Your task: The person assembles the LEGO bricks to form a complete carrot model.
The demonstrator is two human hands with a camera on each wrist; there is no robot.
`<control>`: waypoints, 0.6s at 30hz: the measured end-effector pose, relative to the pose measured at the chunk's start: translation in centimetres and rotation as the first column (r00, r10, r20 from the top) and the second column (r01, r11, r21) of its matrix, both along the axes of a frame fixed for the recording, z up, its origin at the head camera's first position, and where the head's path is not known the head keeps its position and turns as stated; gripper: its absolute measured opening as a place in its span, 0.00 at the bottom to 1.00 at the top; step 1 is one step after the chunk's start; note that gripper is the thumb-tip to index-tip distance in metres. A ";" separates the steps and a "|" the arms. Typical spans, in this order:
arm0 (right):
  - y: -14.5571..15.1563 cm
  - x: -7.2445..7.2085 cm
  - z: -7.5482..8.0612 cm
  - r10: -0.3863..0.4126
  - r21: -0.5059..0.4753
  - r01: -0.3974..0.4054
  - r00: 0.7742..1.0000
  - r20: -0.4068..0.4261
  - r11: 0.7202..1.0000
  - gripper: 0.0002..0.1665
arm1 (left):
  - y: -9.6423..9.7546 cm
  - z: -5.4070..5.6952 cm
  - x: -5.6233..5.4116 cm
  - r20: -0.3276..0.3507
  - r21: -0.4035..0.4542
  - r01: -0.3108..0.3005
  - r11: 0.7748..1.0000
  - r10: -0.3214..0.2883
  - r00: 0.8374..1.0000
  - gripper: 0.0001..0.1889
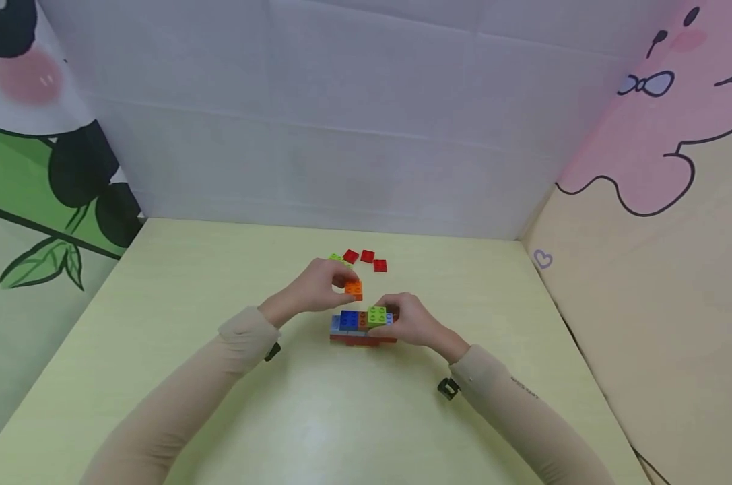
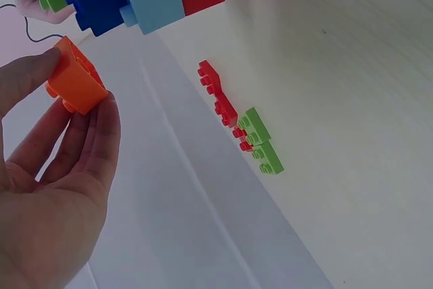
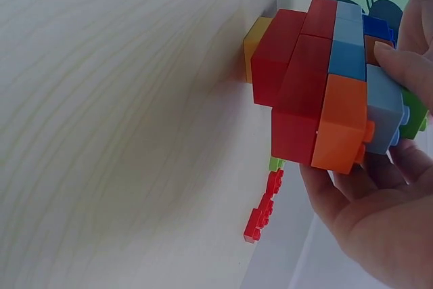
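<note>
My left hand (image 1: 319, 286) pinches an orange toy brick (image 1: 354, 289) between thumb and fingertips, just behind and above the built block stack. In the left wrist view the orange brick (image 2: 78, 82) is tilted, its hollow underside partly showing. My right hand (image 1: 413, 320) grips the right end of the stack (image 1: 349, 320). Red bricks (image 3: 298, 89) form its lower layers, with a yellow one (image 3: 256, 49) at the bottom. Light blue and orange bricks (image 3: 342, 123) sit above these. A dark blue brick (image 1: 349, 319) and a lime green brick (image 1: 376, 315) are on top.
Behind the hands, several loose red bricks (image 1: 368, 256) lie on the pale table (image 1: 220, 269). Lime green bricks (image 2: 262, 141) lie beside them, partly hidden by the left hand in the head view. A white panel (image 1: 341, 168) stands along the table's back edge, with printed panels at both sides.
</note>
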State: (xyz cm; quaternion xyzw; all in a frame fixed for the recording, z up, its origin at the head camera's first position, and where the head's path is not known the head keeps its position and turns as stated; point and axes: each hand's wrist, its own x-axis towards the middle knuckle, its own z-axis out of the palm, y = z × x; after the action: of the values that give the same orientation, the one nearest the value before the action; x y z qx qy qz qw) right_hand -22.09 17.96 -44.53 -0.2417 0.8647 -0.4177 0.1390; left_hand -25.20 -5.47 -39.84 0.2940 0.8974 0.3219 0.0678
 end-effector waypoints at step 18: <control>-0.2 0.0 -0.1 0.003 -0.011 -0.003 1.000 -0.020 1.000 0.20 | 0.3 0.3 2.2 0.060 0.058 0.038 0.998 -0.041 0.997 0.15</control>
State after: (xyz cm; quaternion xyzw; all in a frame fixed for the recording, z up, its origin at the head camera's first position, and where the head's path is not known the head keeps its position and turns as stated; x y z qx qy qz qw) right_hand -22.11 17.79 -44.59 -0.2480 0.8634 -0.4199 0.1294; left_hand -23.01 -5.18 -39.50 0.3035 0.8794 0.3548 0.0933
